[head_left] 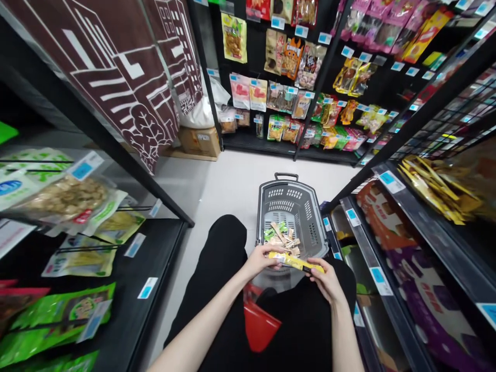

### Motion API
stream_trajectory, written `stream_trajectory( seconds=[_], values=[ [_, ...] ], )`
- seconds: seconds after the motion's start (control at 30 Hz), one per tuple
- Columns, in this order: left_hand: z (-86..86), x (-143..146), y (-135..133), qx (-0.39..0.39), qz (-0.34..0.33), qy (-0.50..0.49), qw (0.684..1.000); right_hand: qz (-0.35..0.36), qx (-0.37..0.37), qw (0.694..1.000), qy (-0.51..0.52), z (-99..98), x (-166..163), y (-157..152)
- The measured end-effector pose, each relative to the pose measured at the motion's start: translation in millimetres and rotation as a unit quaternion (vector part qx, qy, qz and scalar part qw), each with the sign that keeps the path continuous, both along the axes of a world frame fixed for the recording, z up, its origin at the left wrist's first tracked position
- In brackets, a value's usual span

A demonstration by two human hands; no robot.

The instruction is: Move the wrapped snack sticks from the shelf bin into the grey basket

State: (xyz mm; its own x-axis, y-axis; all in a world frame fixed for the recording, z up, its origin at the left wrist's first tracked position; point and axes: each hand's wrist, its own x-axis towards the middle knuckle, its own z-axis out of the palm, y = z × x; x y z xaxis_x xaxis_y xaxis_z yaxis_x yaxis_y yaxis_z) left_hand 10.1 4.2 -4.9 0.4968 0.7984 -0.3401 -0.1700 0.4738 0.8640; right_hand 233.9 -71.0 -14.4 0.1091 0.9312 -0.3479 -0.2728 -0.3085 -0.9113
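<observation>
A long, narrow yellow snack packet [295, 261] is stretched between my two hands over the near rim of a grey shopping basket. My left hand [265, 259] pinches its left end, and my right hand [325, 276] grips the right end. The grey shopping basket [313, 214] stands on the floor in front of my knees. Inside it lie several small beige packets [279, 235] and some green packets [282, 226]. Print on the yellow packet is too small to read.
A red plastic object [259, 325] is by my lap. Shelves with bagged snacks flank me: green bags [58, 320] at left, yellow packets [437, 186] at right. A far rack [258, 139] holds hanging bags. A cardboard box [199, 142] sits beside a brown printed curtain [116, 67].
</observation>
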Motion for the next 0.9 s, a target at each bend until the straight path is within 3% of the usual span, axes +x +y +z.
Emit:
stream_trajectory(
  seconds=[0.2,0.53,0.63,0.7,0.77,0.83,0.9],
  values=[
    [2.1,6,0,0.002,-0.055,0.037,0.998,-0.006,-0.005,1.000,-0.018,-16.0,3,0],
    [-6.7,3,-5,-0.074,-0.202,0.032,0.976,0.030,0.036,0.996,-0.077,-15.5,0,3],
    [-9.3,8,-11,-0.103,-0.232,0.024,0.967,-0.022,0.051,0.991,-0.121,-17.5,-10,6],
    [-12.7,13,-14,-0.115,-0.219,0.015,0.969,-0.084,0.070,0.976,-0.187,-16.8,-22,7],
    [-17.8,19,-16,-0.116,-0.167,0.000,0.979,-0.099,0.112,0.942,-0.300,-13.5,-37,6],
    [-23.0,24,-17,-0.105,-0.087,-0.019,0.990,-0.041,0.170,0.896,-0.407,-9.2,-51,3],
    [-26.1,26,-16,-0.091,-0.007,-0.036,0.995,0.031,0.213,0.865,-0.453,-7.3,-62,1]
  ],
)
